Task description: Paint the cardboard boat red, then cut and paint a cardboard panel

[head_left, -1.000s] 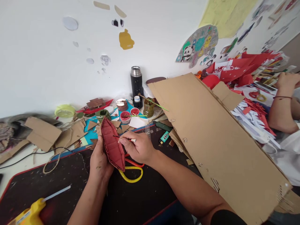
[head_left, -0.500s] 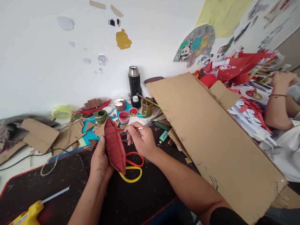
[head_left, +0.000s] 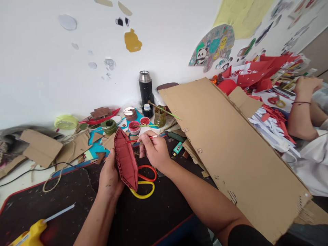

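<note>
In my left hand (head_left: 110,176) rests a red-painted cardboard boat (head_left: 126,160), tilted upright with its hollow side toward my right hand. My left fingers wrap round its back and are partly hidden. A thin red paintbrush (head_left: 150,137) is pinched in my right hand (head_left: 155,150), its tip at the boat's inner face. Below the boat lie scissors with red and yellow handles (head_left: 146,190), their blades hidden. Behind my hands stand a tub of red paint (head_left: 134,127) with a green brush across it and a jar of dark green paint (head_left: 109,126).
A big cardboard sheet (head_left: 230,153) leans across the right side. A yellow glue gun (head_left: 34,234) lies at lower left. A black thermos (head_left: 145,88) stands by the wall. Cardboard scraps (head_left: 41,147) cover the left. At far right is another person's arm (head_left: 302,109).
The view has shifted slightly. My right hand and the brush have moved a little up along the boat's inner face; my left hand holds the boat nearly as before.
</note>
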### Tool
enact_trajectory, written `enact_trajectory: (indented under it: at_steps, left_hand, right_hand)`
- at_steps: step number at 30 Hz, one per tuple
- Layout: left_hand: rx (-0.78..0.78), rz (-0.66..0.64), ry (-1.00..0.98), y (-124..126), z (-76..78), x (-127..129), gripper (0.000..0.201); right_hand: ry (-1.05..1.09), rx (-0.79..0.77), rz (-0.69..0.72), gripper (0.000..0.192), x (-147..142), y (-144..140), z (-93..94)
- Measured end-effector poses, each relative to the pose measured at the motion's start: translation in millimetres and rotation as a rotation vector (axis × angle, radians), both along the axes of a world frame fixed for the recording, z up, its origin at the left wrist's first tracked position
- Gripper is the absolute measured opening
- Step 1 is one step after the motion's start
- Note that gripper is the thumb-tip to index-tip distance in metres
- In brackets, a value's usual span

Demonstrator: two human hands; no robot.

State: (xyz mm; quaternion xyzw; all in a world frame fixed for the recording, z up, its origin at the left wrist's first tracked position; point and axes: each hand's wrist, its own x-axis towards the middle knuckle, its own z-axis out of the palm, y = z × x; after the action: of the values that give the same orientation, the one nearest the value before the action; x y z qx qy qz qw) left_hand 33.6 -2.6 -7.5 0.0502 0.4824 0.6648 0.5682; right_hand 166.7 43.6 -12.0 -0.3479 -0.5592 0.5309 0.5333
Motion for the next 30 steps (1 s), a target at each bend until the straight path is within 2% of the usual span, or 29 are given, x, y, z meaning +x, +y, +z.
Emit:
enact_trajectory:
  at_steps: [10,20,30]
  left_hand:
    - [-0.010,-0.021,-0.010,-2.5,-2.1,0.3,0.036]
    - [0.073,-0.069,0.061,-2.5,-11.0,-2.0,0.039]
    - [0.039,-0.011,0.089,0.1,-10.4,-6.2,0.031]
  right_hand:
    - [0.061,-0.024,-0.005,0.050,-0.6,2.4,-4.6]
    - [0.024,0.024,-0.006,0.049,0.0,1.4,-5.0]
    - [-0.057,0.049,0.008,0.054,-0.2,-3.6,-1.2]
